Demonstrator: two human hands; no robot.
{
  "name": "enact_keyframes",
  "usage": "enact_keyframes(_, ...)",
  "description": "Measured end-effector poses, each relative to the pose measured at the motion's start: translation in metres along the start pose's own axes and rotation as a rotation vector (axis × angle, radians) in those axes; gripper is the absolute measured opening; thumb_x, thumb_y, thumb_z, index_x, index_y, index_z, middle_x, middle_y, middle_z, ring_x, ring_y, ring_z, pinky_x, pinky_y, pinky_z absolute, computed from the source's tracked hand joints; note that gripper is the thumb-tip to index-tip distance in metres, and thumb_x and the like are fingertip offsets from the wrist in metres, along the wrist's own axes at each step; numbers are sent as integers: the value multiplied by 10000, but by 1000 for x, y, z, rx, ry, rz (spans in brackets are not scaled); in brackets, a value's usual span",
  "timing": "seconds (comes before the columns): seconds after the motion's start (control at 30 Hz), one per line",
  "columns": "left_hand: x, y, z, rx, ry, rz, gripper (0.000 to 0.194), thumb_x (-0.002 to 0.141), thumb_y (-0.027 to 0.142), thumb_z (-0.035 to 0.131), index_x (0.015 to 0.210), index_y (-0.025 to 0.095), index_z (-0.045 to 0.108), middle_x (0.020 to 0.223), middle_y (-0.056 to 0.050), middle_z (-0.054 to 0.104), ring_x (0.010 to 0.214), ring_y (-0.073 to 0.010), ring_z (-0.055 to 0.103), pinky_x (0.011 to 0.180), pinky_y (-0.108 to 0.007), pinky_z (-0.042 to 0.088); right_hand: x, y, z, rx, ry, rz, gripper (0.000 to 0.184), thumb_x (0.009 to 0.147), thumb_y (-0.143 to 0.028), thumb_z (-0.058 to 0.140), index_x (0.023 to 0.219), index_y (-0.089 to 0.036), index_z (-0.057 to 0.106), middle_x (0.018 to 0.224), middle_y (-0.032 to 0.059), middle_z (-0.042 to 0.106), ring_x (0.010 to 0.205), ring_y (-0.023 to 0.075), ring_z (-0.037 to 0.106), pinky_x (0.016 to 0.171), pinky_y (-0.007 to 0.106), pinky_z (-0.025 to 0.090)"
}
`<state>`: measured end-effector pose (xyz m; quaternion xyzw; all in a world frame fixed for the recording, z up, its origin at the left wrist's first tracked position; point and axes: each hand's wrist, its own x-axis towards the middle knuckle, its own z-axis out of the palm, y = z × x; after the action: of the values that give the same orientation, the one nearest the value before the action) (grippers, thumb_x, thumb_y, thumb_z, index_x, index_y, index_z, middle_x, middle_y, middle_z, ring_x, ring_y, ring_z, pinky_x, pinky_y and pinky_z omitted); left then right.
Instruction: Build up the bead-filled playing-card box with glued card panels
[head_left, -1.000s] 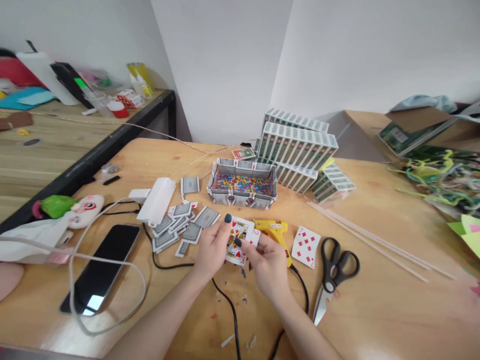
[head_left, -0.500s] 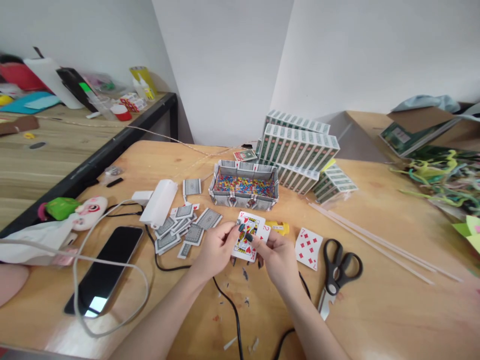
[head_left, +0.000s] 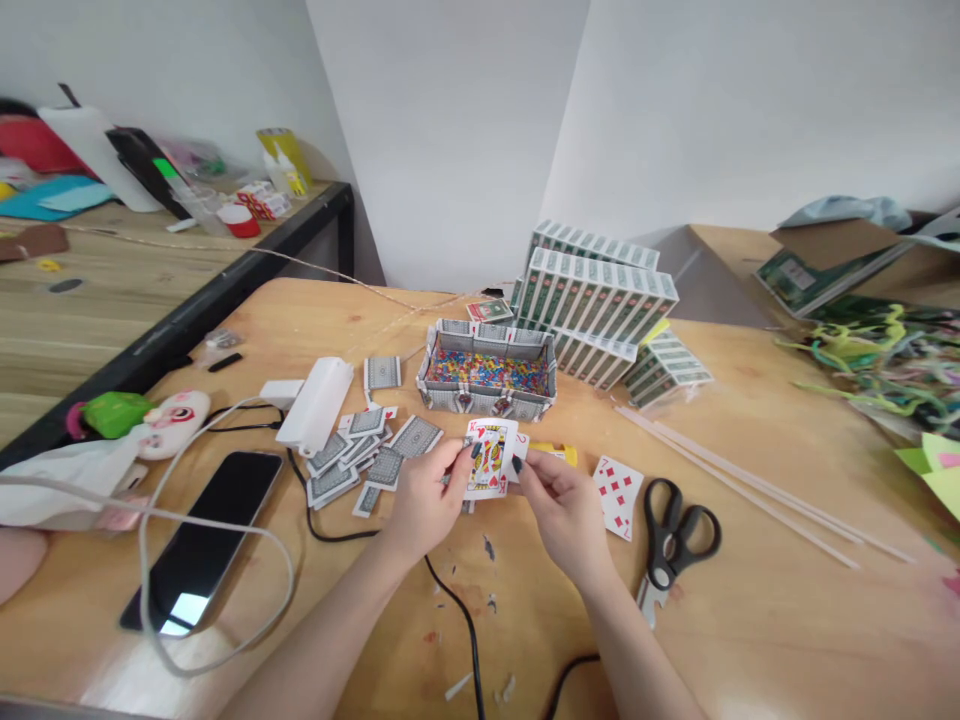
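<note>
While the left hand [head_left: 429, 498] pinches the king of hearts [head_left: 493, 460] by its left edge, the right hand [head_left: 566, 508] is closed on a red two [head_left: 520, 450] partly behind it, both cards nearer than the card-covered box [head_left: 484, 402]. Fitting them together seems the step; the next move probably calls for lining up edges.

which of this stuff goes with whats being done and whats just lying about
Likely in the job: king of hearts in left hand, card marked 2 in right hand, face-down cards, card-patterned box, scissors

Seemingly lying about: phone, coloured strands, small bottles
</note>
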<state>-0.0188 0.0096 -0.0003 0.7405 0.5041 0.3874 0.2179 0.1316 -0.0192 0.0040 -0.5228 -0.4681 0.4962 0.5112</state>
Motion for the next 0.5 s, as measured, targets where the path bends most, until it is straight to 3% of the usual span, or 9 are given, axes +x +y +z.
enact_keyframes(0.17, -6, 8, 2, 25, 12, 104, 199, 872, 182, 414, 705, 180, 523, 543, 36, 532, 445, -77, 454, 456, -186, 325, -6, 5, 6, -346, 196, -133, 255, 855, -321, 490, 871, -171, 697, 717, 40, 699, 619, 163, 633, 565, 245, 504)
enact_keyframes(0.3, -10, 10, 2, 85, 37, 240, 173, 874, 154, 410, 778, 181, 551, 563, 13, 568, 477, -96, 499, 481, -196, 353, -11, 8, 12, -655, 400, -309, 235, 836, -262, 480, 839, -163, 693, 598, 33, 668, 470, 130, 573, 499, 231, 458)
enact_keyframes(0.37, -11, 10, 1, 109, 45, 264, 176, 876, 151, 405, 776, 184, 546, 570, 4, 578, 483, -100, 506, 485, -202, 359, -12, 8, 11, -635, 397, -347, 205, 822, -250, 500, 853, -168, 685, 630, 39, 684, 512, 139, 609, 535, 235, 486)
enact_keyframes(0.5, -10, 8, -1, 144, 48, 279, 202, 876, 154, 398, 707, 191, 503, 544, 9, 557, 476, -100, 502, 475, -209, 345, -9, 4, 3, -374, 266, -270, 200, 810, -254, 547, 958, -175, 654, 859, 73, 726, 736, 172, 683, 689, 271, 552)
